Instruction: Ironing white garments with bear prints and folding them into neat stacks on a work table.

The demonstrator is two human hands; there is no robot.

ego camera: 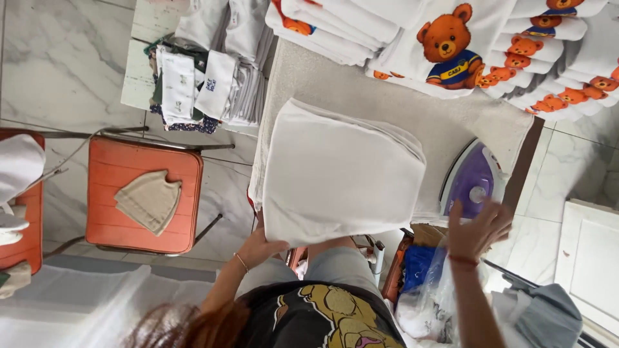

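Under my left hand (259,247): near edge of folded white cloth stack (338,174), gripped. Right hand (476,229) spread wide, empty, beside purple iron (472,180). Beyond fingertips: bear-print pieces (451,45) already stacked; plain stack unfinished, judging.

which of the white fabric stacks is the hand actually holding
The plain white stack at the middle of the ironing surface: the left hand grips its near corner. The other stacks, printed with bears, lie untouched along the far edge.

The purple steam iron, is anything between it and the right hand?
Nothing visible: the right hand hovers open beside the purple steam iron on the grey padded board; the folded white cloth stack lies further left.
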